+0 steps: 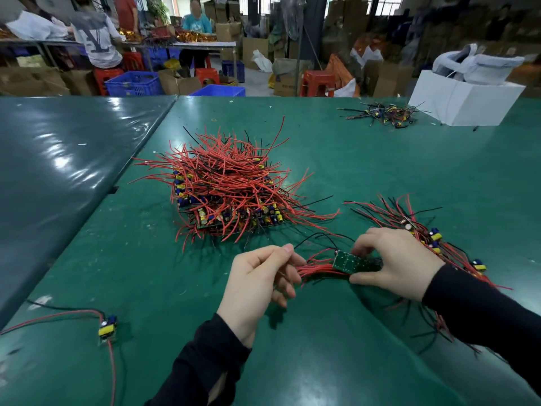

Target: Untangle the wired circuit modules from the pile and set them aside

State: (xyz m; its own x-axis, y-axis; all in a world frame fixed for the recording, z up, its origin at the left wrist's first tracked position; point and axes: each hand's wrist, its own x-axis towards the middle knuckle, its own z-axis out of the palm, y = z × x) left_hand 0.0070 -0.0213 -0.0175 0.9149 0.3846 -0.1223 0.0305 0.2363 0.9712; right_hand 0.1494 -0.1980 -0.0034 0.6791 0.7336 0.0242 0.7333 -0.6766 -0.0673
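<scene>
Green circuit board strip [355, 263] held low over the surface [351, 159], long axis running left to right, solder side up, red wires [319, 269] fanning out toward the left. Right hand [395, 263] curled round the strip's right end, thumb beneath and fingers on top. Left hand [259, 284] pinching the bunched red wires at their left ends. Beyond, at centre, the tangled pile [228, 189]. Just behind the right hand, a smaller heap of separated modules [424, 230]. Near left, a single wired module [107, 328] lying alone. Far right, a white box [465, 98] beside a small scrap cluster [386, 114].
</scene>
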